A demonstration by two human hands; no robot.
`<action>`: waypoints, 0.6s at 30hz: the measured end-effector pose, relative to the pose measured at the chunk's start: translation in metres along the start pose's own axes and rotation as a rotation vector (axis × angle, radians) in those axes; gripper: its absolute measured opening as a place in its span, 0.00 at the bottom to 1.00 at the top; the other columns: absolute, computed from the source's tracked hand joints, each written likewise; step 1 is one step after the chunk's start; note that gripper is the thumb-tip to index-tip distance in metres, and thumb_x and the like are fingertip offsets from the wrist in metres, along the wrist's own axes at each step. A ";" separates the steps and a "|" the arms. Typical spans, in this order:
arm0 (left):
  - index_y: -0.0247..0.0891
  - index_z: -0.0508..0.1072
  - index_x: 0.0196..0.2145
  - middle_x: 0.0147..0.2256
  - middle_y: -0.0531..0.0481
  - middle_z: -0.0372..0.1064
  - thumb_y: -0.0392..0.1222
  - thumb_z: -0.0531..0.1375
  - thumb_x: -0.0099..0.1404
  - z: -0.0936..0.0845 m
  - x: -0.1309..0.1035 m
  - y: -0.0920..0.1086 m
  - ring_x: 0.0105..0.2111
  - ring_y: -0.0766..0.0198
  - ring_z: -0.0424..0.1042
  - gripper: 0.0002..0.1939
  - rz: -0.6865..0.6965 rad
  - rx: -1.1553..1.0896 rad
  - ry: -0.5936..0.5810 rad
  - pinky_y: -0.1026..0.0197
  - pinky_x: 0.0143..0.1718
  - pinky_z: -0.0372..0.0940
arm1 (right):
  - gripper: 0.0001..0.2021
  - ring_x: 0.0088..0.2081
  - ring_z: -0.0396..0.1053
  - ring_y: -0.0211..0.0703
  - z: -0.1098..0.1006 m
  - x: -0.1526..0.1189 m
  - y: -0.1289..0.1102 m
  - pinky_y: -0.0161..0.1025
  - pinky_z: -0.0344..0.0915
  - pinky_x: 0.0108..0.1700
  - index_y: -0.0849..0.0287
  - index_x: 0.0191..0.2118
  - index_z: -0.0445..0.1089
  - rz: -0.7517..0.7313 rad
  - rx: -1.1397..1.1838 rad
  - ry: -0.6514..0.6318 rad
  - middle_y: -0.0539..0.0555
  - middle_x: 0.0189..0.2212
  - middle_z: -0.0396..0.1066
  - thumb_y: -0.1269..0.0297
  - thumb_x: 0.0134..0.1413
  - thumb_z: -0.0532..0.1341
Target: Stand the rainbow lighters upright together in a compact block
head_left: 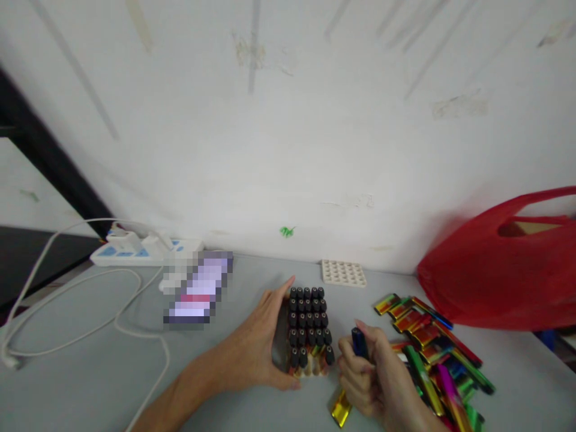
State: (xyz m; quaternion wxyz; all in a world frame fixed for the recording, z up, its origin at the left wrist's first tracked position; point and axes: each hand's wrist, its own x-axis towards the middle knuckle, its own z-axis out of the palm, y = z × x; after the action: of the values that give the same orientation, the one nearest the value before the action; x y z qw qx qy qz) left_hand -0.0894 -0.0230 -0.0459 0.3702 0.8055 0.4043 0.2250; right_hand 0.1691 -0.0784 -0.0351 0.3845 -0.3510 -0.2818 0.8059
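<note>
My left hand (254,342) is curved around the left side of a small pale rack (312,371), thumb at the near edge and fingers at the far end. Upright in it stand several rows of black-topped pieces (308,320); a few pale slots show in the front row. To the right of the rack, my right hand (371,372) is closed around a dark blue, slim tube-like piece (359,343), its top sticking up by the thumb. A shiny gold piece (342,411) shows below that hand; whether it is also held I cannot tell.
A pile of shiny coloured flat cases (432,342) lies at the right, before a red plastic bag (499,282). By the wall is a white holed tray (344,273). A phone (200,291), power strip (144,252) and white cable (139,331) are at the left.
</note>
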 end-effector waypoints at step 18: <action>0.50 0.29 0.83 0.82 0.33 0.35 0.47 0.87 0.47 0.001 -0.004 -0.001 0.81 0.26 0.38 0.87 0.001 0.024 -0.005 0.26 0.79 0.41 | 0.23 0.34 0.63 0.42 0.008 -0.015 -0.007 0.38 0.62 0.37 0.56 0.35 0.75 -0.605 -0.644 0.213 0.49 0.32 0.63 0.39 0.69 0.69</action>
State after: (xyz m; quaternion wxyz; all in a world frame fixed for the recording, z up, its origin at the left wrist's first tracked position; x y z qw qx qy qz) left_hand -0.0913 -0.0265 -0.0474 0.3614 0.8107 0.4055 0.2183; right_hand 0.1725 -0.0886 -0.0198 0.5009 -0.4355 -0.5668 0.4880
